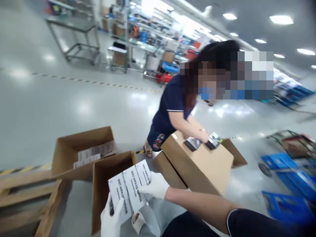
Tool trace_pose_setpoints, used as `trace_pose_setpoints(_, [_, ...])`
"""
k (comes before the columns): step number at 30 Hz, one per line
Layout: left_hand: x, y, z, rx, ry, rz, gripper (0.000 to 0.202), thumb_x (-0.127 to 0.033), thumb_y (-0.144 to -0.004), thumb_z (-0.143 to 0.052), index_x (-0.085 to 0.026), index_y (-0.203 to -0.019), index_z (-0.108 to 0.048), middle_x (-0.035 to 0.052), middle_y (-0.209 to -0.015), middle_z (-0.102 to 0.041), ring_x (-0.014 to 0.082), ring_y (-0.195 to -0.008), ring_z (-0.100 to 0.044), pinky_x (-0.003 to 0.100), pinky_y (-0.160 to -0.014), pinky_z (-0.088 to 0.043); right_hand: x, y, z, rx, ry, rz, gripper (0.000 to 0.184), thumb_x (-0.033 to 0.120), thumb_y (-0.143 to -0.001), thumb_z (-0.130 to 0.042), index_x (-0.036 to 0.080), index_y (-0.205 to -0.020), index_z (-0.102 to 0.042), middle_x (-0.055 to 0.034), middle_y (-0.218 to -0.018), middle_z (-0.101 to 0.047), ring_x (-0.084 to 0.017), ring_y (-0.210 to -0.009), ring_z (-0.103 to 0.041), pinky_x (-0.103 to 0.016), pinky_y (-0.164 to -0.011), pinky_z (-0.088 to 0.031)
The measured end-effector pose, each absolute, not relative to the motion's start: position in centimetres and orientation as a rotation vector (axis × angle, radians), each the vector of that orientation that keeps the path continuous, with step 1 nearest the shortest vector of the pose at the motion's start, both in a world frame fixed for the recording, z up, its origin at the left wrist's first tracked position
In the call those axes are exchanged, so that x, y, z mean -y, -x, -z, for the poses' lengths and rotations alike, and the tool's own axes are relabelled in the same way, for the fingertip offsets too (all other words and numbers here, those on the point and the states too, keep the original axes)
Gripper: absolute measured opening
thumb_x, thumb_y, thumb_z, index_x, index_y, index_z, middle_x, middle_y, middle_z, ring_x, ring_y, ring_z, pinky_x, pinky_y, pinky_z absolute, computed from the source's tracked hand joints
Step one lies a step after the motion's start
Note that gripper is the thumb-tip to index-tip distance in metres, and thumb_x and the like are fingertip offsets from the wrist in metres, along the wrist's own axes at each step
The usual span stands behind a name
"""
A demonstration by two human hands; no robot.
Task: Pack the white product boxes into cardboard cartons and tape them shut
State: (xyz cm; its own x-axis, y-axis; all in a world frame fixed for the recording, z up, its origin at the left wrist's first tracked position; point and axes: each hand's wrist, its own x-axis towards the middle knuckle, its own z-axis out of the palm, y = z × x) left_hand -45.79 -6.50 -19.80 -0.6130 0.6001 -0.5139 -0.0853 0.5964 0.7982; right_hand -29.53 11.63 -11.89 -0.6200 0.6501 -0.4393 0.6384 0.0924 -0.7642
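Both my hands wear white gloves and grip a row of three small white boxes [130,191] with black print. My left hand [112,219] clasps the near end of the row. My right hand [156,185] presses on the far end. The boxes hang over an open brown carton [101,177] standing in front of me.
A second open carton [66,154] with white boxes inside stands at the left, beside a wooden pallet [27,197]. Opposite, a person in a dark shirt bends over a large carton [197,168], handling small boxes. Blue crates [283,184] and a cart are at the right; shelving stands behind.
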Motion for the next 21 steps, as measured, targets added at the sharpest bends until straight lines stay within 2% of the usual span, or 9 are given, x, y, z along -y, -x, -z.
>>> trace_pose_setpoints(2, [6.5,43.4,17.3,-1.927,-0.493,-1.064,0.077,-0.066,-0.083,-0.059,-0.035,-0.153,-0.048,0.0016,-0.141,-0.069,0.0318,-0.134,-0.062,0.04,-0.105,-0.058,-9.3,24.1,8.5,2.118,1.409,-1.659,0.041,0.047,-0.075,-0.081,0.031,-0.114,-0.079,0.0037,-0.11,-0.081,-0.026,-0.109,-0.076,-0.03,-0.094,-0.058])
trace_pose_setpoints(5, [5.3,38.9,14.9,-1.763,-0.616,-0.99,0.083,-0.065,-0.08,-0.064,-0.037,-0.155,-0.046,0.0004,-0.149,-0.062,0.0305,-0.142,-0.054,0.037,-0.11,-0.055,-6.4,16.3,6.1,1.86,1.576,-1.64,0.037,0.041,-0.076,-0.079,0.03,-0.111,-0.079,0.0021,-0.109,-0.081,-0.026,-0.106,-0.077,-0.03,-0.092,-0.059])
trace_pose_setpoints(10, [-1.3,29.5,12.0,-1.441,-0.934,-0.771,0.079,-0.058,-0.088,-0.062,-0.035,-0.16,-0.041,0.0004,-0.156,-0.054,0.0306,-0.151,-0.041,0.042,-0.123,-0.041,-5.0,4.9,6.0,1.611,1.93,-1.366,0.034,0.045,-0.08,-0.071,0.024,-0.105,-0.08,-0.0049,-0.108,-0.081,-0.028,-0.106,-0.076,-0.032,-0.09,-0.059])
trace_pose_setpoints(13, [-7.4,22.8,11.2,-1.277,-1.007,-0.681,0.077,-0.055,-0.089,-0.065,-0.032,-0.159,-0.044,0.0018,-0.156,-0.054,0.032,-0.15,-0.043,0.042,-0.122,-0.042,-5.7,-1.6,6.4,1.506,2.065,-1.22,0.042,0.053,-0.085,-0.064,0.024,-0.111,-0.079,-0.0063,-0.114,-0.08,-0.029,-0.111,-0.074,-0.036,-0.096,-0.056])
trace_pose_setpoints(18, [-19.1,12.7,12.0,-1.025,-1.022,-0.639,0.084,-0.041,-0.08,-0.075,-0.019,-0.157,-0.048,0.0093,-0.16,-0.048,0.0304,-0.149,-0.046,0.041,-0.123,-0.039,-10.7,-10.5,7.6,1.457,2.153,-1.087,0.051,0.061,-0.092,-0.053,0.024,-0.119,-0.076,-0.0084,-0.122,-0.077,-0.03,-0.119,-0.071,-0.038,-0.099,-0.054])
trace_pose_setpoints(21, [-25.6,9.3,12.4,-1.062,-1.066,-0.634,0.077,-0.038,-0.078,-0.076,-0.018,-0.149,-0.056,0.0118,-0.154,-0.056,0.0291,-0.141,-0.054,0.041,-0.119,-0.043,-15.6,-13.1,8.9,1.467,2.132,-1.088,0.052,0.059,-0.092,-0.052,0.02,-0.119,-0.074,-0.0121,-0.123,-0.077,-0.031,-0.121,-0.07,-0.038,-0.101,-0.053])
